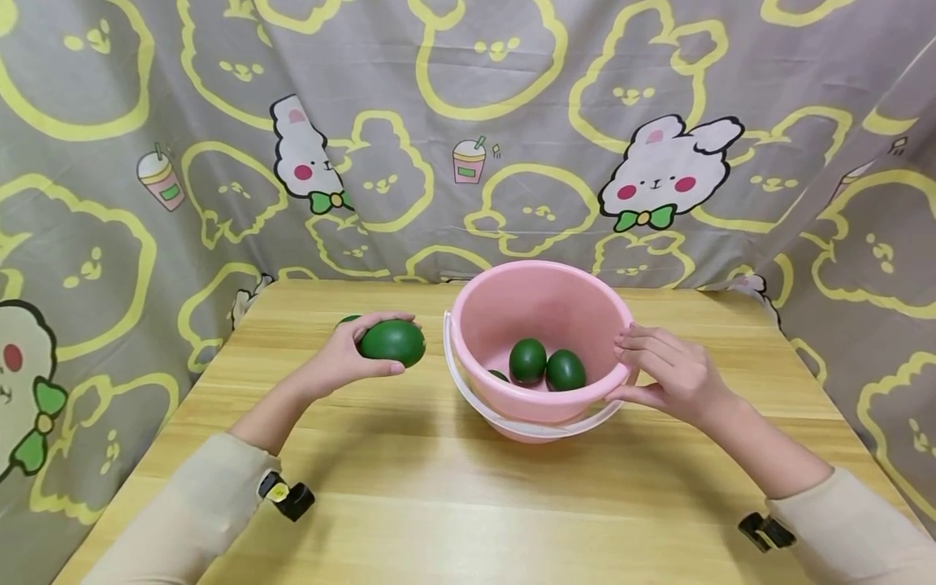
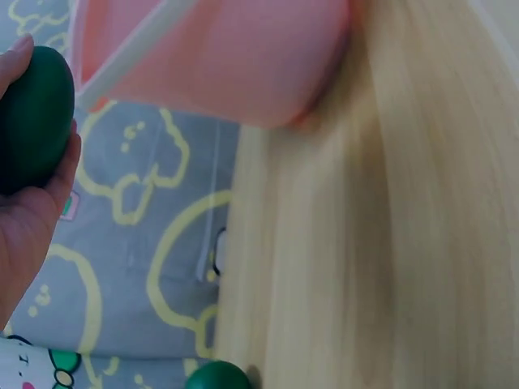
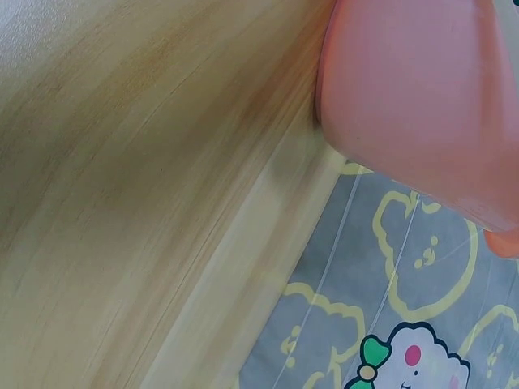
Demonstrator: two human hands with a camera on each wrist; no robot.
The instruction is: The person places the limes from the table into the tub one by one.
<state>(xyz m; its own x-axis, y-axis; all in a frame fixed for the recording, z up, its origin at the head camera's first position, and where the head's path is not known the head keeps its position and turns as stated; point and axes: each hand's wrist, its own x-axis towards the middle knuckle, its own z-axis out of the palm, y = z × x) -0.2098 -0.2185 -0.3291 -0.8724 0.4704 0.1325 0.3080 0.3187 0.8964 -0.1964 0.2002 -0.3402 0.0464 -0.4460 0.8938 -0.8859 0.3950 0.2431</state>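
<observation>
My left hand (image 1: 344, 357) grips a smooth, dark green egg-shaped fruit (image 1: 393, 342), thumb and fingers curled round it, to the left of a pink bucket (image 1: 541, 284). In the left wrist view this fruit (image 2: 36, 121) is held up beside the bucket's wall. Inside the bucket lie two like fruits (image 1: 528, 361), and a sliver of a third (image 1: 498, 375) shows past the near rim. With fingers and thumb, my right hand (image 1: 676, 370) pinches the bucket's right rim. Another green fruit (image 2: 217, 376) sits on the table, mostly hidden behind my left hand in the head view.
The bucket's white handle (image 1: 504, 418) hangs down along its near side. All stands on a wood-grain table (image 1: 468, 504). A grey curtain (image 1: 409, 162) with yellow outlines and rabbit prints closes off the back and sides. Each sleeve bears a black wrist camera (image 1: 766, 532).
</observation>
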